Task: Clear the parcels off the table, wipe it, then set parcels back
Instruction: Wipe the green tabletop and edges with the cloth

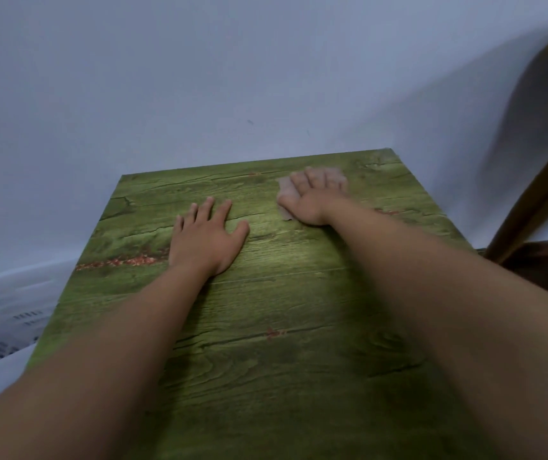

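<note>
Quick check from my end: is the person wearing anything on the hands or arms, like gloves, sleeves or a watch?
Nothing visible. The left hand and right hand are bare, with no gloves, rings or watch. Both forearms are uncovered up to the frame edge, with no sleeves showing.

A thin pale cloth is pressed flat under the right hand at 1 o'clock on the green wood-look table. The left hand is laid flat beside it, at 11 o'clock.

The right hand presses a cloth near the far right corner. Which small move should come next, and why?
Probably draw the cloth toward the near edge under the flat right hand, since most of the green table lies nearer; the left hand braces flat.
</note>
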Demonstrator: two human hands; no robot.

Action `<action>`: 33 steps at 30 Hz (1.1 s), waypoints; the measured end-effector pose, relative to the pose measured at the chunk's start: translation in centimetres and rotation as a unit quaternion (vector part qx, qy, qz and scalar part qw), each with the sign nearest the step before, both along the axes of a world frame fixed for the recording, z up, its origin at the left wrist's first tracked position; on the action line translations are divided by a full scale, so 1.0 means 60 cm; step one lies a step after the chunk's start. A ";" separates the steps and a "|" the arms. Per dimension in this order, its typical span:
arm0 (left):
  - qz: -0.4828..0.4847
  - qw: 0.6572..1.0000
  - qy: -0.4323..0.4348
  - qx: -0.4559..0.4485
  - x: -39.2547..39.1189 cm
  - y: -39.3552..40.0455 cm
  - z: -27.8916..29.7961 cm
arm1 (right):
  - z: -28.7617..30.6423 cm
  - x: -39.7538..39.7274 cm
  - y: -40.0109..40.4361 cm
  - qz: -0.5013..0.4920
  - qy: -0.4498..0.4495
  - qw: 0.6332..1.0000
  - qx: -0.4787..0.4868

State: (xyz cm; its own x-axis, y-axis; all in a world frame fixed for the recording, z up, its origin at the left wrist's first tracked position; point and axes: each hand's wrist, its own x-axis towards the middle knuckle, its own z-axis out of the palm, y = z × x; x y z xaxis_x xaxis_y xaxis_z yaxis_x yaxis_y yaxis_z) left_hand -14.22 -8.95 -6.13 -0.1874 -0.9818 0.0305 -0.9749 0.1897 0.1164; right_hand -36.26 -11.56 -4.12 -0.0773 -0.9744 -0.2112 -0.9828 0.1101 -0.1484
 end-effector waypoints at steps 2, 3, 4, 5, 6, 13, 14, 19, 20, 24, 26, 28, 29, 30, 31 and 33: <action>0.003 1.000 0.001 0.000 -0.001 -0.002 0.000 | 0.000 0.052 -0.001 0.039 -0.006 0.999 -0.001; 0.003 1.000 -0.001 -0.001 -0.001 -0.003 0.001 | 0.000 0.073 0.000 0.053 -0.012 0.999 -0.003; 0.003 1.000 -0.001 -0.002 0.000 -0.003 0.000 | -0.001 0.086 0.000 0.062 -0.018 0.998 -0.002; 0.003 1.000 0.001 -0.002 0.001 -0.003 0.000 | -0.002 0.093 0.001 0.067 -0.022 0.998 0.001; 0.003 1.000 0.003 -0.002 0.002 -0.002 -0.001 | -0.002 0.093 0.001 0.069 -0.024 0.997 0.005; -0.005 1.000 0.007 -0.005 0.005 -0.002 0.000 | -0.005 0.004 0.018 0.046 -0.004 0.999 -0.005; -0.006 1.000 0.008 -0.004 0.005 -0.001 0.000 | -0.006 -0.022 0.022 0.032 0.002 0.999 -0.006; -0.004 1.000 0.008 -0.004 0.005 -0.001 0.000 | -0.010 -0.156 0.063 -0.071 0.003 0.997 0.010; -0.005 1.000 0.008 -0.004 0.005 -0.001 0.000 | -0.010 -0.171 0.072 -0.089 -0.001 0.996 0.014; -0.001 1.000 0.014 -0.007 0.002 0.001 0.000 | -0.009 -0.174 0.083 -0.124 -0.013 0.992 0.017; 0.001 1.000 0.015 -0.005 0.001 0.002 0.001 | -0.008 -0.159 0.081 -0.129 -0.018 0.991 0.020; 0.001 1.000 0.016 -0.001 0.001 0.001 0.002 | -0.006 -0.137 0.080 -0.115 -0.012 0.993 0.022; 0.000 1.000 0.017 -0.001 0.001 0.001 0.003 | -0.006 -0.122 0.080 -0.103 -0.009 0.994 0.022; 0.000 1.000 0.017 0.000 0.002 0.001 0.003 | -0.005 -0.104 0.080 -0.090 -0.008 0.996 0.020; -0.001 1.000 0.018 0.001 0.002 0.001 0.003 | -0.005 -0.083 0.080 -0.076 -0.007 0.997 0.016; -0.001 1.000 0.017 0.001 0.003 0.000 0.002 | -0.002 -0.038 0.078 -0.042 -0.001 0.999 0.007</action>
